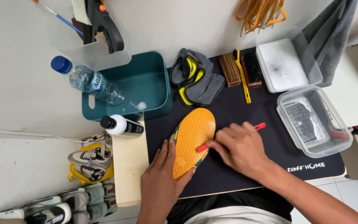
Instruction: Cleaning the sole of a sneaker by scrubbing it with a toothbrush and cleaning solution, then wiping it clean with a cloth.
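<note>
An orange shoe insole (pixel 192 135) with a green edge lies on a black mat (pixel 245 120), underside up. My left hand (pixel 162 174) presses on its near left edge and holds it down. My right hand (pixel 239 148) grips a small red brush (pixel 260 126); the red handle sticks out to the right and the head end touches the insole's right edge near the middle.
A teal tub (pixel 146 79) with a water bottle (pixel 85 81) lying across it sits at the left. A white bottle with a black cap (pixel 123 126), a grey-yellow cloth (pixel 195 76), two brushes (pixel 239 68), clear plastic boxes (pixel 313 120) and shoes on the floor (pixel 90 159) surround the mat.
</note>
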